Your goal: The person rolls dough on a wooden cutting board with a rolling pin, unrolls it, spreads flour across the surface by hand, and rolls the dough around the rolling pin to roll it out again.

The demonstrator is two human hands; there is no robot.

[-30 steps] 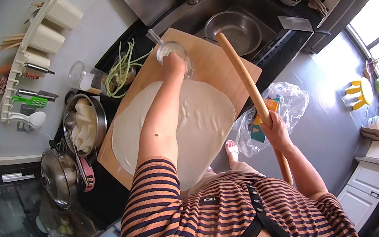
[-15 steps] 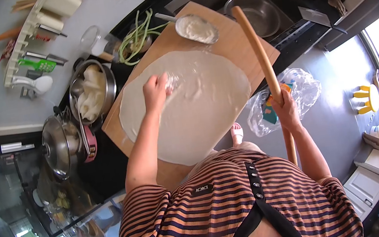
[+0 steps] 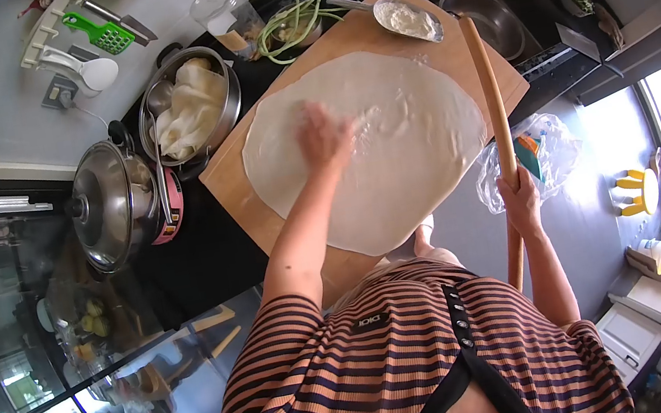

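Observation:
A large round sheet of dough [image 3: 402, 169] lies over a wooden board [image 3: 233, 189], with white flour streaks near its middle. Over the left part of the dough is my left hand [image 3: 325, 134], its fingers smeared by motion. My right hand [image 3: 520, 192] is wrapped round a long wooden rolling pin [image 3: 485, 69], which slants upright beside the board's right edge. A metal scoop [image 3: 407, 20] full of flour rests on the board's far corner.
Left of the board stand a steel pot [image 3: 230, 127] holding pale dough or cloth and a lidded pan [image 3: 101, 204]. Long green beans [image 3: 293, 22] lie behind. A sink with a metal bowl [image 3: 491, 21] is at the back right; a plastic bag [image 3: 560, 153] hangs right.
My left hand has left the flour scoop and moved over the dough, where it is in quick motion. The view has shifted, while my right hand keeps its hold on the rolling pin.

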